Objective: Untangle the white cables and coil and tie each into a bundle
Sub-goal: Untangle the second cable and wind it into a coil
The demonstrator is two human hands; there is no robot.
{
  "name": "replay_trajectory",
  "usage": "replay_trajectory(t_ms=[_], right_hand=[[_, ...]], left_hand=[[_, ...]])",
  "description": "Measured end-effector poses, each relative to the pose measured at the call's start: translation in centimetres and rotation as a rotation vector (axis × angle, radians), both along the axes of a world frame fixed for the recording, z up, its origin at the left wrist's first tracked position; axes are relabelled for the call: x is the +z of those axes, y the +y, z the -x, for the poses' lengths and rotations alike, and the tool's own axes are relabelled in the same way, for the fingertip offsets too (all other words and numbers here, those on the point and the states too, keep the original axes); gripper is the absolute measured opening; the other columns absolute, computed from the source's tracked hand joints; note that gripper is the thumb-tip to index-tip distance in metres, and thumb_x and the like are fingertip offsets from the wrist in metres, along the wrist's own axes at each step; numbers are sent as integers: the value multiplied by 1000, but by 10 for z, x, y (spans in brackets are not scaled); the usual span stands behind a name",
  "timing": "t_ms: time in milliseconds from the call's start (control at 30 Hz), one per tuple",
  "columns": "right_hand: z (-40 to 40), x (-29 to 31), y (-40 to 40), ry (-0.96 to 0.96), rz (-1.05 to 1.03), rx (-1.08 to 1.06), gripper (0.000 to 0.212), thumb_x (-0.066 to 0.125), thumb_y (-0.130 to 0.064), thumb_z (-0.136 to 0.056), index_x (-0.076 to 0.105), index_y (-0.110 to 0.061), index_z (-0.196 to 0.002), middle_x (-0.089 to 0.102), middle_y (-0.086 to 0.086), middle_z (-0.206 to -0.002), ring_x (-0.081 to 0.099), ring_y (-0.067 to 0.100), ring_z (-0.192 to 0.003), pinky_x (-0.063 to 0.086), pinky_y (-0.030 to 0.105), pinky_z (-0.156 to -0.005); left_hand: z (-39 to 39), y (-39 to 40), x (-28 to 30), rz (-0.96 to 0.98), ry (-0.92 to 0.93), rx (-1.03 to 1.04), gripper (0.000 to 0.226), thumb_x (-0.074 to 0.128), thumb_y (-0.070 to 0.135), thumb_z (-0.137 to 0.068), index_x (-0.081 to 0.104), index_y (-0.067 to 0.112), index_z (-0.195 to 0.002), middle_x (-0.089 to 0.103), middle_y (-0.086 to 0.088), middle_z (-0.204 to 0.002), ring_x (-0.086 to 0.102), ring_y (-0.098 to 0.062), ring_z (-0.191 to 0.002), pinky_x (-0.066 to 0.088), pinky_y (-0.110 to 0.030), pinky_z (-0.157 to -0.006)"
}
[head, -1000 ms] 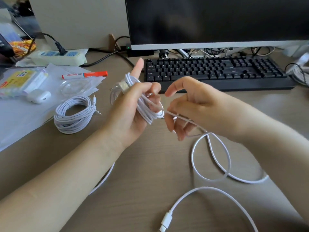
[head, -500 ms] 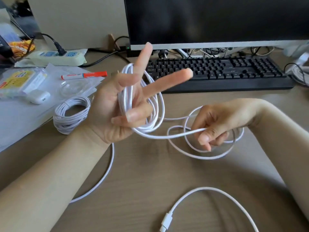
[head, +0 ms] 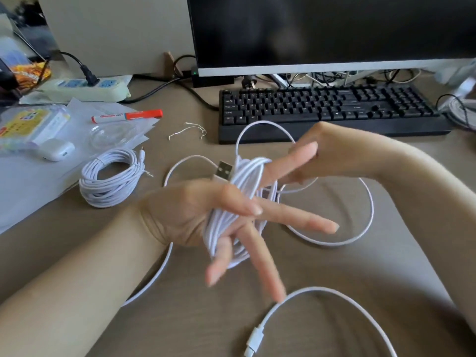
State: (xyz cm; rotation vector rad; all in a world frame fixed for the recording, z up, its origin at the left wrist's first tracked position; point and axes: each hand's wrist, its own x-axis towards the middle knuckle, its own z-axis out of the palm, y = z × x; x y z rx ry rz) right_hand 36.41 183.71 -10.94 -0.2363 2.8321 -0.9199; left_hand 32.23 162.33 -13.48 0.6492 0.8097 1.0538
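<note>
My left hand (head: 195,212) is held over the desk with its fingers spread straight. A white cable coil (head: 247,176) is wound round those fingers, and the thumb lies across the strands. The coil's USB plug (head: 223,170) sticks out above the thumb. My right hand (head: 332,150) sits just behind the coil, partly hidden and blurred, with fingers curled on the cable's free strand. The slack (head: 371,210) loops on the desk to the right. A second white cable (head: 110,179) lies coiled at the left.
Another white lead with a small plug (head: 253,341) curves along the near edge. A thin twist tie (head: 188,131) lies before the black keyboard (head: 334,106). Left are papers (head: 25,181), a red marker (head: 128,115), an earbud case (head: 55,149) and a power strip (head: 82,88).
My left hand has turned and dropped lower, fingers now pointing right and down. My right hand has swung up behind the coil, carrying the strand round it. The slack loop lies wider.
</note>
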Motion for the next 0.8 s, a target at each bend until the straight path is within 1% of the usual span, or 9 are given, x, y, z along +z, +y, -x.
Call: replay_trajectory(t_ms=[33,100,233,300,400,533,633,733,800], right_hand=[[1,0,-7,65,-20,-35,22,68,-31,-67,60,-20,-49,51,-8,-46,41,6,-47,34,20,-48],[1,-2,-19,140,44,-137,27,71,-28,-74,61,-14,-53,47,-5,-46,38,6,-43,32,17,-43],[-4,4,-28,-19,517,-310,38,59,-38,-88,61,-10,-63,35,-7,-39,30,9,-37,35,21,-44],[-7,8,-30,-104,642,-307,39,49,-35,-95,65,-11,-69,31,-10,-41,25,9,-38,32,23,-46],[-9,11,-37,-10,515,-302,41,45,-34,-97,70,-13,-72,37,-8,-45,33,11,-45,35,25,-52],[-15,15,-48,215,279,-286,35,43,-26,-98,68,-14,-77,48,-9,-43,44,4,-45,43,27,-56],[-21,17,-53,292,192,-251,31,40,-18,-98,67,-13,-82,51,-3,-55,46,10,-49,43,30,-53],[-27,14,-62,295,126,-240,27,38,-15,-98,62,-11,-87,54,-6,-63,51,6,-53,46,28,-57],[-31,13,-70,273,111,-219,27,36,-16,-98,62,-12,-89,59,-3,-69,58,4,-58,48,23,-60]], left_hand=[[0,2,-3,-144,-47,-1,60,62,18,-86,39,25,-140,54,-17,-131,65,-35,-101,59,-28,-58],[-3,1,-2,-219,-106,39,49,40,3,-95,44,29,-137,60,-5,-127,65,-25,-105,58,-32,-71],[-4,2,-2,-80,70,283,39,53,5,-87,58,15,-125,62,3,-124,61,-25,-112,59,-37,-60],[-6,5,-1,-12,85,368,47,51,6,-86,48,8,-133,53,3,-137,57,-28,-119,58,-36,-56],[-10,9,-2,48,151,423,53,46,11,-87,39,15,-140,43,10,-145,57,-23,-119,55,-28,-53],[-9,14,-2,-4,207,540,37,55,23,-86,57,33,-122,55,8,-136,63,-27,-111,48,-18,-43],[-5,18,-6,-7,276,725,37,59,40,-80,58,18,-110,68,-3,-101,70,-23,-90,45,-17,-42],[-5,21,-8,46,289,919,53,61,46,-62,53,8,-99,59,-3,-77,64,-13,-61,39,-16,-38],[-6,22,-7,10,235,980,45,59,45,-63,58,10,-91,55,2,-68,55,-8,-53,36,-15,-39]])
